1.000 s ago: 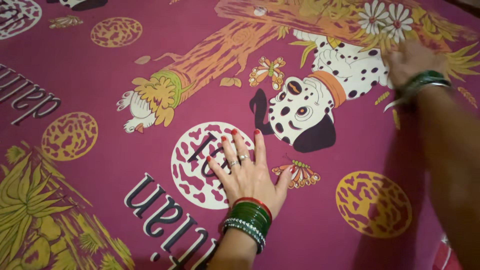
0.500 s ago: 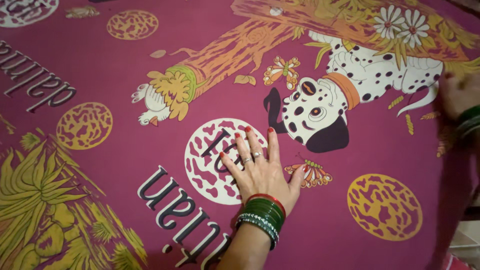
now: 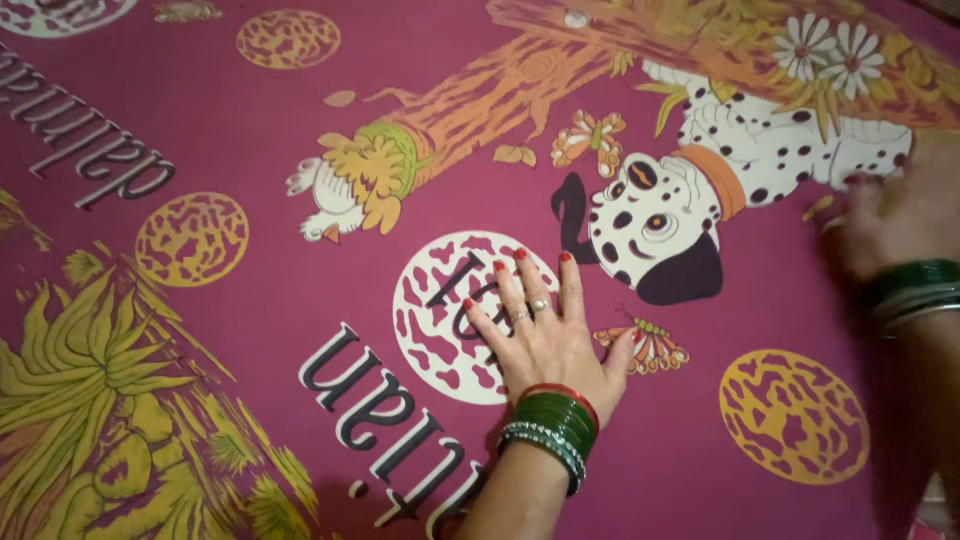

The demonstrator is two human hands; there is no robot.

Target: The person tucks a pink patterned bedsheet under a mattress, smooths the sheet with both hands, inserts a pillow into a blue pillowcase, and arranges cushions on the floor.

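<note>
1. We have the magenta printed cloth (image 3: 250, 300) spread flat under both hands, and it fills the whole view; what it lies on is hidden, so we cannot say whether that is a bed, the floor or a worktop.
2. Our left hand (image 3: 545, 335) lies palm down on the cloth with fingers spread and straight, pressing rather than gripping; the fingertips sit on the white mottled circle (image 3: 450, 315). It has kept this same spot on the print over the last second.
3. Our right hand (image 3: 890, 225) has changed: a second ago it lay up by the daisies (image 3: 825, 50), and now it is at the right edge, beside the spotted dog (image 3: 700, 190). It is blurred, so it is probably sweeping across the cloth; it looks open and flat, with nothing held, though we cannot be sure.
4. We read this as smoothing: one hand pins the cloth while the other strokes it flat.
5. Further out, an orange tree trunk (image 3: 500, 95) runs diagonally, a butterfly (image 3: 648, 345) sits beside the left thumb, and yellow leaves (image 3: 90, 400) fill the lower left corner.
</note>
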